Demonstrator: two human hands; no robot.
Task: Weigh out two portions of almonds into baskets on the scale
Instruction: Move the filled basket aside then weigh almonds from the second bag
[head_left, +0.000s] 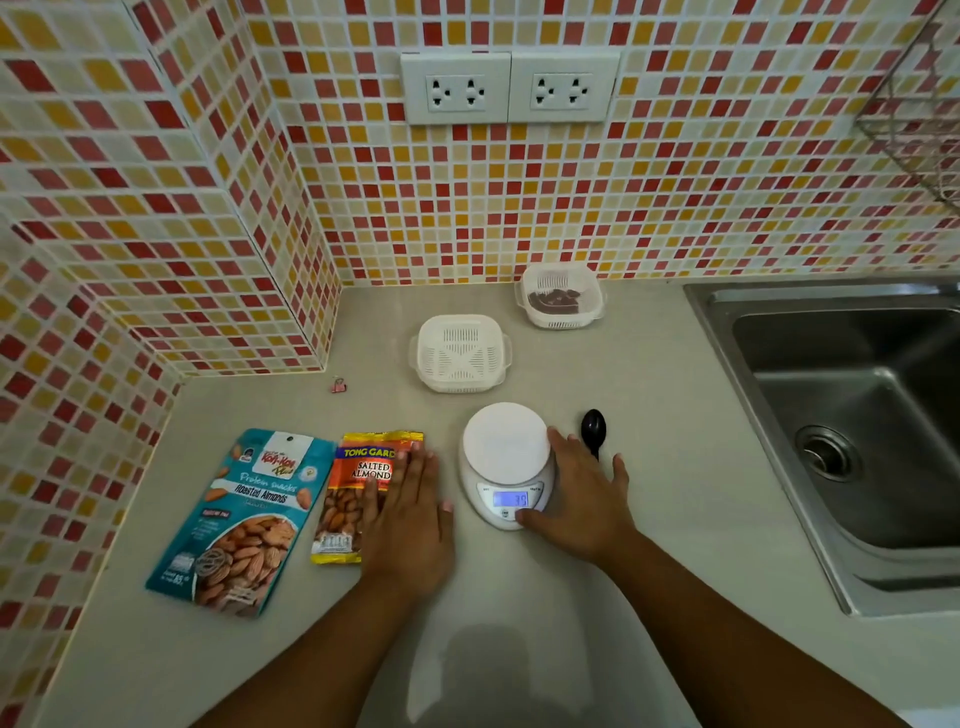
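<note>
A small white kitchen scale (506, 441) sits on the counter with a bare round platform and a lit display. My right hand (576, 499) rests on its right side, thumb on the front panel by the buttons. My left hand (410, 514) lies flat, fingers together, partly on an orange salted-almonds packet (353, 499). A teal roasted-almonds pouch (244, 519) lies further left. An empty white basket (460, 353) stands behind the scale. A second white basket (560, 296) holding dark almonds stands by the wall.
A black spoon (594, 431) lies right of the scale, just beyond my right hand. A small pink binder clip (338, 385) lies near the tiled corner. A steel sink (852, 415) takes up the right side. Tiled walls close off the back and left.
</note>
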